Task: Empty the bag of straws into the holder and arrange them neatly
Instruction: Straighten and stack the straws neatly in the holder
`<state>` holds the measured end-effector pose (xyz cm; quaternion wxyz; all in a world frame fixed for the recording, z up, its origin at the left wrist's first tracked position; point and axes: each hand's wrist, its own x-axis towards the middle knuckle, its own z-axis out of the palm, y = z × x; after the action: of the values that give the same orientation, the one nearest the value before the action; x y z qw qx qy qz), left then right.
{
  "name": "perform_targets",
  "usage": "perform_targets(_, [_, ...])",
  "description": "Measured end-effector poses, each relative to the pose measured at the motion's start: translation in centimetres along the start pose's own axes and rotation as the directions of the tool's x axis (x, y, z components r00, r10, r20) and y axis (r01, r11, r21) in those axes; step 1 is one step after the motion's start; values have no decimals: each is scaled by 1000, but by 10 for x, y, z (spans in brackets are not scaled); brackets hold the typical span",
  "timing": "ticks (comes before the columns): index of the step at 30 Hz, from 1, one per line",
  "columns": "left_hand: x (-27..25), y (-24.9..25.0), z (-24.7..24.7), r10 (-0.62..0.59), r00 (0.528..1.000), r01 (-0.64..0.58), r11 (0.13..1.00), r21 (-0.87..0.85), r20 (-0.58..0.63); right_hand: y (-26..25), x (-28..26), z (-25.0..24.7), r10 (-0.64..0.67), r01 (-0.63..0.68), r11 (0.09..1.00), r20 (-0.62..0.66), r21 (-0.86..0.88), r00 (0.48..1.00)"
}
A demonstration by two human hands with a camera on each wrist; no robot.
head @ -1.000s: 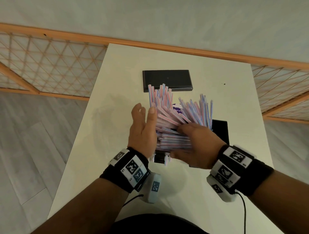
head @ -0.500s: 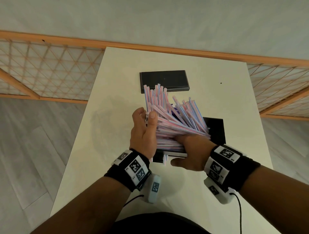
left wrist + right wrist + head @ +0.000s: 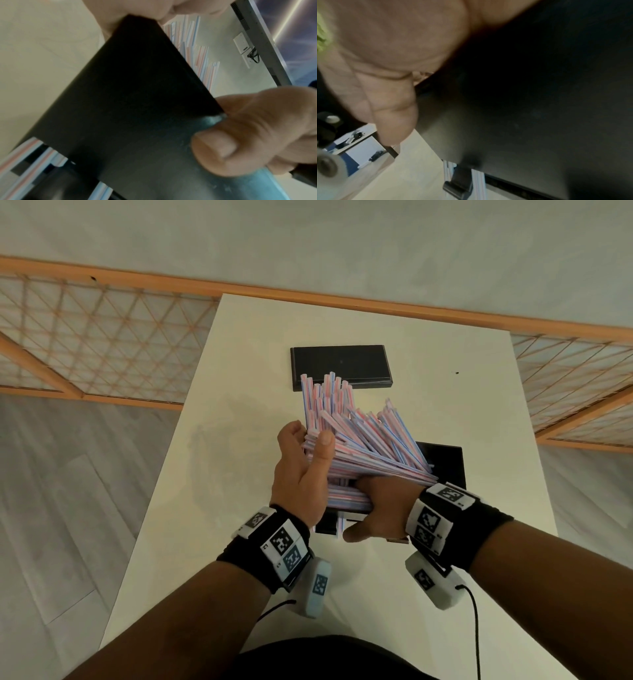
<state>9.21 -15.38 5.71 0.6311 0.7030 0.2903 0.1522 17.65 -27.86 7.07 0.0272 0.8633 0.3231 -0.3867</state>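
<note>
A big heap of pink-and-blue striped straws point(image 3: 359, 440) sticks out of a black straw holder point(image 3: 325, 523) near the middle of the white table; some stand up at the back and others fan out to the right. My left hand point(image 3: 301, 470) grips the heap from its left side, thumb laid over the straws. My right hand point(image 3: 380, 505) sits low at the holder's front, the thumb on its black wall point(image 3: 154, 108) and the fingers hidden under the straws. The right wrist view shows my palm point(image 3: 393, 40) against the holder point(image 3: 530, 101). No bag shows.
A flat black lid point(image 3: 340, 366) lies on the table point(image 3: 239, 371) beyond the straws. Another black piece point(image 3: 448, 463) lies to the right, behind my right wrist. The table is narrow, with wooden lattice panels point(image 3: 102, 344) and grey floor on both sides.
My right hand has come down off the top of the straws to the holder's front. The straws fanned to the right now lie lower over that hand. My left thumb has closed over the heap.
</note>
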Motion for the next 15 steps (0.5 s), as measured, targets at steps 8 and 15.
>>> perform_targets(8, [3, -6, 1, 15, 1000, -15, 999, -33, -4, -4, 5, -16, 62, -63, 998, 176, -1, 982])
perform_targets(15, [5, -9, 0, 33, 999, -33, 999, -39, -14, 2, 5, -21, -2, -15, 994, 157, 105, 988])
